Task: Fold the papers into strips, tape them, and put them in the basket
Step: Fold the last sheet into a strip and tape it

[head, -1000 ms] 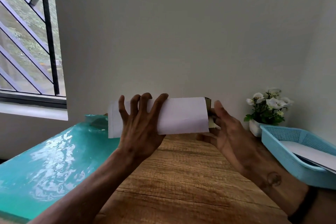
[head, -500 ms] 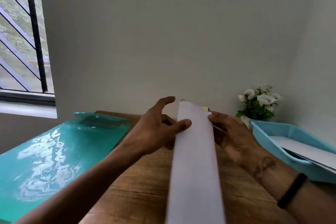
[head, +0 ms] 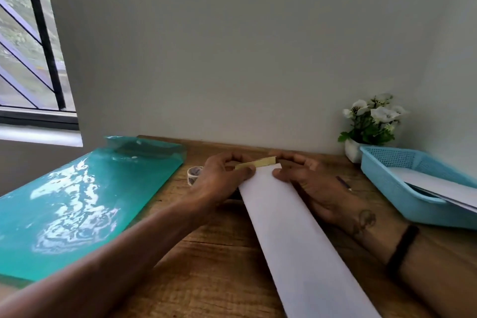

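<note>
Running diagonally across wooden surface [head: 219,253]: folded white paper strip [head: 296,235]. At its far end, left hand [head: 219,181] & right hand [head: 317,188] pinch yellowish tape piece [head: 258,163] onto strip. Tape roll [head: 193,173] beside left hand. Blue basket [head: 392,188] w/ papers, far right.

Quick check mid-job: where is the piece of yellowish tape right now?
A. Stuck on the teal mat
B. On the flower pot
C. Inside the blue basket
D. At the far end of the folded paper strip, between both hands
D. The yellowish tape sits across the far end of the folded paper strip, with the left hand and the right hand pinching there at either side.
</note>
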